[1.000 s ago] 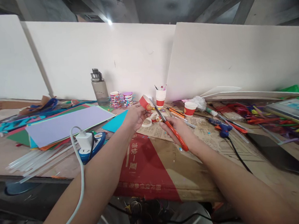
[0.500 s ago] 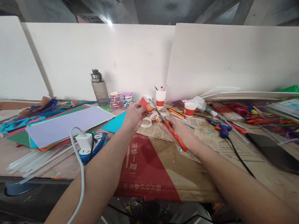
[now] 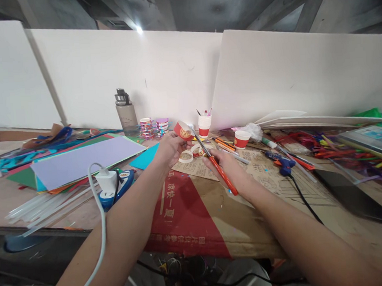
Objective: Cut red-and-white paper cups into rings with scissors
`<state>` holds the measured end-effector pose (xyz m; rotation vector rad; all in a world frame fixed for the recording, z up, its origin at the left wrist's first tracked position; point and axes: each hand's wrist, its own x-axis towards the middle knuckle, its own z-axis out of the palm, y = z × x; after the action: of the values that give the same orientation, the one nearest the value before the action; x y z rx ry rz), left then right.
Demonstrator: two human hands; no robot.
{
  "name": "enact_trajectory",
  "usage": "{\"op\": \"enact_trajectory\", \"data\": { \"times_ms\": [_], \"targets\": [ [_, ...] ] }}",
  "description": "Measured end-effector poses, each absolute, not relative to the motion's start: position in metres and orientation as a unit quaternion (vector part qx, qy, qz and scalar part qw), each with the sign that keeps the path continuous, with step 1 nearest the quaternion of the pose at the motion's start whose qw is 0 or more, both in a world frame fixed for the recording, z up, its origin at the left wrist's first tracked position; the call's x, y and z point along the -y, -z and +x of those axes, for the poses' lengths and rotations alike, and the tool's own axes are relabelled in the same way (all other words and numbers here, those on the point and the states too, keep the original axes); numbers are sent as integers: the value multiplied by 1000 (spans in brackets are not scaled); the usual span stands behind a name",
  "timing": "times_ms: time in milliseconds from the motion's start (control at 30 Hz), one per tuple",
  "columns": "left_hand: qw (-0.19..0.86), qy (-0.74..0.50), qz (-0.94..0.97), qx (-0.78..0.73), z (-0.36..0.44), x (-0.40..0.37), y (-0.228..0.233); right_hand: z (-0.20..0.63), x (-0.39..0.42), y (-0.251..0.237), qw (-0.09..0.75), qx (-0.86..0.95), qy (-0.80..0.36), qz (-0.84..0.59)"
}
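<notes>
Cluttered table (image 3: 84, 211): hands grip cup (image 3: 182, 130), scissors (image 3: 217, 165).

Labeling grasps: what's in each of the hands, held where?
Left hand: red-and-white paper cup, gripped at its lower body. Right hand: orange-handled scissors, held by the handles.

Cluttered table (image 3: 5, 195) — cardboard (image 3: 216, 219), seemingly paper sheets (image 3: 87, 156)

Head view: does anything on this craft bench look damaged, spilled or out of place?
Nothing is spilled. The red paper cup in the left hand is cut down to a short stub, with the orange-handled scissors in the right hand beside it. Cut paper rings lie on the cardboard below.
</notes>
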<state>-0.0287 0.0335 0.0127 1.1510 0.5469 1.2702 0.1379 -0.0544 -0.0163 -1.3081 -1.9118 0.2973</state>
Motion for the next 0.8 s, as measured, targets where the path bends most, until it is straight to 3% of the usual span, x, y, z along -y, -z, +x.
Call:
{"op": "enact_trajectory", "data": {
  "times_ms": [200, 400, 800],
  "targets": [
    [633, -540, 497, -245, -30, -30, -17, 137, 55, 15, 390, 752, -120, -518],
    [587, -602, 495, -220, -32, -33, -15, 138, 54, 17, 376, 757, -131, -518],
    [602, -571, 510, -226, -29, -27, -17, 138, 52, 21, 389, 755, -118, -514]
  ]
}}
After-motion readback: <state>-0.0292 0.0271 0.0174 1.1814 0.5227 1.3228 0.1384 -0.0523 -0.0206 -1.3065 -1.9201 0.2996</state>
